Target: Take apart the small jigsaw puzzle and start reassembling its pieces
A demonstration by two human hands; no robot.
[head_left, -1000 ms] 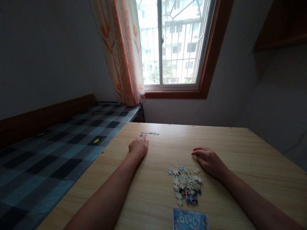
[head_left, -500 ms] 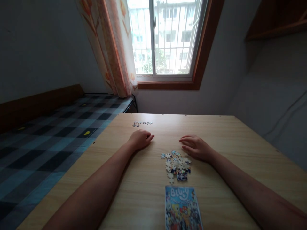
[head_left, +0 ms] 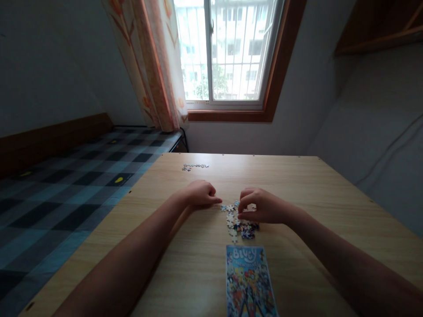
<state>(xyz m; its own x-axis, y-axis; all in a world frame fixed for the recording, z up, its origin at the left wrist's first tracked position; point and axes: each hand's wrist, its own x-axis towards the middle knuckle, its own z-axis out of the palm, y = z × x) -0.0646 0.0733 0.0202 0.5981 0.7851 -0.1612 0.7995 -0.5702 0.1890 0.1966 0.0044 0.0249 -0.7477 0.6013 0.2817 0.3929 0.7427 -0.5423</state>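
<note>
A loose pile of jigsaw puzzle pieces [head_left: 230, 218] lies on the wooden table, mostly pale backs up with some dark printed faces. My right hand [head_left: 261, 206] is over the pile's right side, its index finger bent down and its thumb tip close to it in a pinch at a puzzle piece; the piece is mostly hidden. My left hand [head_left: 202, 193] rests at the pile's left edge, its fingers loosely curled and its thumb stretched out toward a blue piece. Nothing shows in it. Nearer to me lies a colourful Bluey puzzle box [head_left: 249, 279].
A short joined strip of puzzle pieces [head_left: 196, 166] lies at the far left of the table [head_left: 280, 171]. A bed with a checked cover [head_left: 82, 178] stands along the left. Behind are a curtain [head_left: 155, 66] and a barred window [head_left: 234, 57].
My right hand has moved left and down onto the pile, and its fingers have bent into a pinch. The left hand has come right, closer to the pieces, with its thumb extended.
</note>
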